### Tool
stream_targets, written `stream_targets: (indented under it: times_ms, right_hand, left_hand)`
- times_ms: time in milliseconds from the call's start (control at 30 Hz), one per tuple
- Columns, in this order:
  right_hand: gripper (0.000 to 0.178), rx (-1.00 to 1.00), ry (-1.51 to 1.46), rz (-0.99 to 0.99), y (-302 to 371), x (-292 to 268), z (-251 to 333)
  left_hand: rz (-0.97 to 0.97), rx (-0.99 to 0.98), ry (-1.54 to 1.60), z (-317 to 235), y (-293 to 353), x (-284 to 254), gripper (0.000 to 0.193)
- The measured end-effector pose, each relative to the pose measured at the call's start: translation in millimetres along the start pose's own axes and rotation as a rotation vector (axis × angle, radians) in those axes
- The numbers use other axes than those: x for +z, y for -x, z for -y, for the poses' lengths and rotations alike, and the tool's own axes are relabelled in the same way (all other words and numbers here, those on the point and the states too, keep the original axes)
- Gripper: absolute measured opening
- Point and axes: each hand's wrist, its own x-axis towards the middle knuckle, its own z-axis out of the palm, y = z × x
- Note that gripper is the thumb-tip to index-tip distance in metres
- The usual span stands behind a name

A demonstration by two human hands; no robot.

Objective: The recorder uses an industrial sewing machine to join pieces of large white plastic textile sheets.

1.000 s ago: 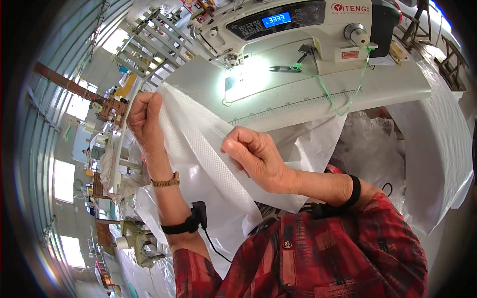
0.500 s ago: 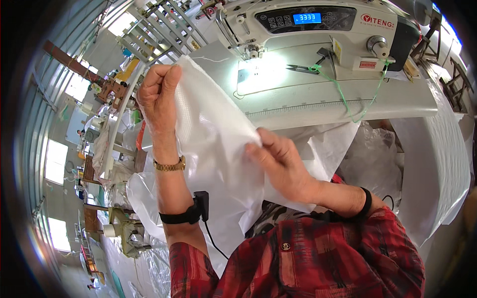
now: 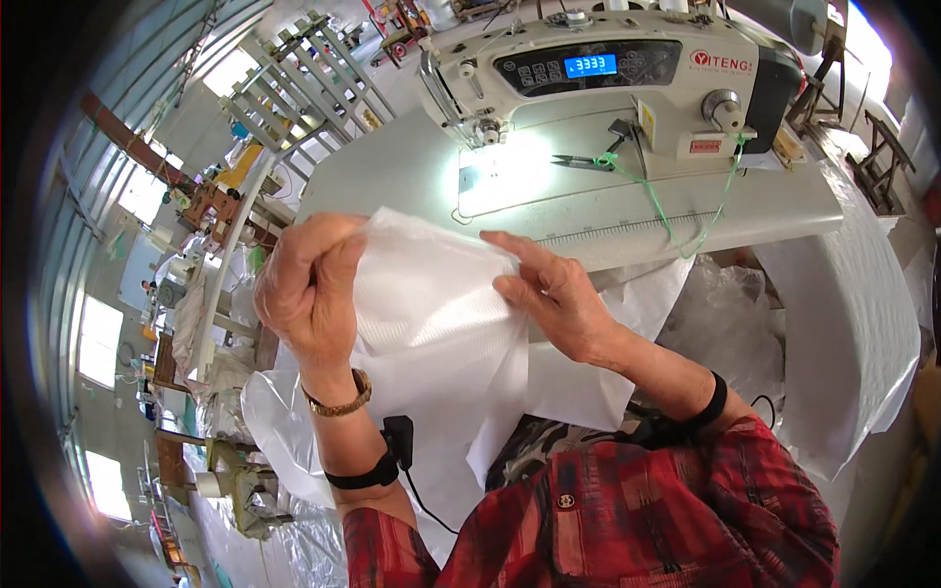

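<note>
"Fingers of the left hand [image 3: 314,294]?"
"Curled tight, pinching the white sheet [image 3: 431,314] by its upper left corner."
"And of the right hand [image 3: 559,304]?"
"Thumb and fingers grasping the sheet's right edge (exact contact partly hidden)."
"Position of the sheet?"
"Centre of the frame, below the sewing machine [image 3: 578,73]."
"Change?"
"Left hand lower, nearer the right one's level; top edge now spanning hand to hand, meaning control at both ends."

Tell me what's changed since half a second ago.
The left hand has dropped toward the body; the right hand has risen slightly. The white sheet's upper edge slopes less steeply. Left still pinches it, right stays at its edge; sewing machine unchanged.
</note>
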Motion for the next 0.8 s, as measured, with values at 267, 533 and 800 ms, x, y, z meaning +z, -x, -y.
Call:
stream_targets:
  times_ms: [267,533,800]
  right_hand:
    - [0.021,0.092,0.052,0.284,-18,11,10]
    - [0.024,-0.003,0.198,0.214,2,30,-9]
    - [0.015,-0.393,0.345,0.309,50,-24,-16]
  left_hand:
    - [0.018,-0.079,0.178,7,28,-32,0.009]
    - [0.144,-0.378,0.169,26,29,-20,0.006]
    - [0.21,-0.604,0.527,36,45,47,0.013]
